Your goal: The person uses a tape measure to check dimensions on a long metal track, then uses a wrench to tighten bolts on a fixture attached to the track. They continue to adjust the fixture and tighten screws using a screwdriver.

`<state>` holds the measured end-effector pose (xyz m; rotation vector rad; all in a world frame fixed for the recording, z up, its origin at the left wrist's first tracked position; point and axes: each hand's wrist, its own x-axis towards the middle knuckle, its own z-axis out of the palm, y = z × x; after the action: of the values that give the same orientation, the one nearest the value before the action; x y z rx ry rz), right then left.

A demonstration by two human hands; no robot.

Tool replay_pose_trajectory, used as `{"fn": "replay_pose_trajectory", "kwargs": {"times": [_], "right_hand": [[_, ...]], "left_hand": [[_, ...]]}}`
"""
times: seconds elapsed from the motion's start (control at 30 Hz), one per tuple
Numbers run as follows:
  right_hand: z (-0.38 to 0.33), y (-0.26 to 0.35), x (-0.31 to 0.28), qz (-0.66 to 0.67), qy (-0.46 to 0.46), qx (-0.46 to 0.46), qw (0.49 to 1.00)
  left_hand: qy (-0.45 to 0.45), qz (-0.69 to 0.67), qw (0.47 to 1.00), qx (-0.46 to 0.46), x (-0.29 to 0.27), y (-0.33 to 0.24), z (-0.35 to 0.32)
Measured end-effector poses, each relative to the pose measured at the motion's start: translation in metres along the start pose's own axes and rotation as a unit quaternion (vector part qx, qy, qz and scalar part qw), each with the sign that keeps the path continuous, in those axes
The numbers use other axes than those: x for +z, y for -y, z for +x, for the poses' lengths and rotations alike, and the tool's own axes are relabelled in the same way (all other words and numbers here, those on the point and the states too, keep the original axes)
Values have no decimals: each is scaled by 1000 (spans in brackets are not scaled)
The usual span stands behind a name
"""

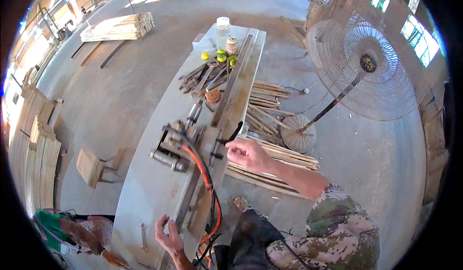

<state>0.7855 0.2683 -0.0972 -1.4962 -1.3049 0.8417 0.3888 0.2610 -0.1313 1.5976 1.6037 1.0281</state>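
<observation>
My right hand (248, 155) is closed, with bent fingers beside the black lever handle (235, 132) on the side of a metal machine carriage (208, 142). What its fingertips hold is hidden. My left hand (170, 237) hovers by the near part of the bench with loosely bent fingers apart and nothing in them. The carriage sits on a long rail (189, 200) along the white bench (144, 183) and carries metal cylinders (166, 159). An orange hose (205, 172) and black cables run from it toward me. A small wrench (143, 236) lies left of my left hand.
Wrenches (198, 79), an orange tape measure (212, 95), green and yellow fruits (221, 58) and jars (223, 32) occupy the bench's far end. Wood strips (275, 161) and a large fan (367, 62) stand right. A person in green (53, 226) is at lower left, near a wooden stool (89, 168).
</observation>
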Motion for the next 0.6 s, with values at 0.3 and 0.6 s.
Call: {"fn": "replay_pose_trajectory", "kwargs": {"times": [0.3,0.6], "right_hand": [[263,-68,-93,-414,-127,-113,894],[382,-99,-101,-598,52,174,780]], "left_hand": [[-48,118,985,-113,66,13,38],[-56,194,970,-135,69,-4,38]]}}
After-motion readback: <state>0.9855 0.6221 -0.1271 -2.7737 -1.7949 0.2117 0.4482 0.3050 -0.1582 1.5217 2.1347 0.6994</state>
